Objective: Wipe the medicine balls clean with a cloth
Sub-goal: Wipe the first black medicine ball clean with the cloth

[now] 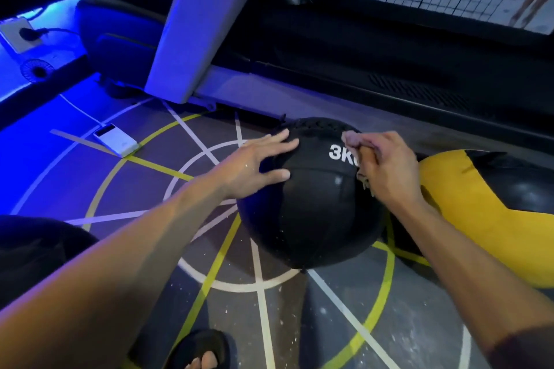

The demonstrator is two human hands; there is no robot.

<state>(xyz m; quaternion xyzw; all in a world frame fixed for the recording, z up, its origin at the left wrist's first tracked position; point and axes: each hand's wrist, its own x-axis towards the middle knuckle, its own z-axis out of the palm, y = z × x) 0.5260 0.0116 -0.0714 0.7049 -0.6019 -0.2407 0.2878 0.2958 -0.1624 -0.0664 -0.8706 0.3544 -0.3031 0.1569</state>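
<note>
— Hands first: how do they sit?

— Left hand (263,162) reaches in from the lower left, arm stretched, fingers straight and spread, resting flat on the upper left side of the black medicine ball (311,204). Right hand (386,168) comes in from the lower right with fingers curled tight round a bunched cloth (353,141), pressed to the ball's upper right.

— And the ball itself?

— It sits on the floor (344,323), over painted white and yellow lines, between both hands. It's round, so no long axis; its white "3K" marking faces up toward the camera, reading upright.

— Anything hard to make out?

— The marking's last letter is covered by the right hand. Most of the cloth is hidden in the fist. A yellow and black ball (479,219) just to the right runs off the frame edge.
</note>
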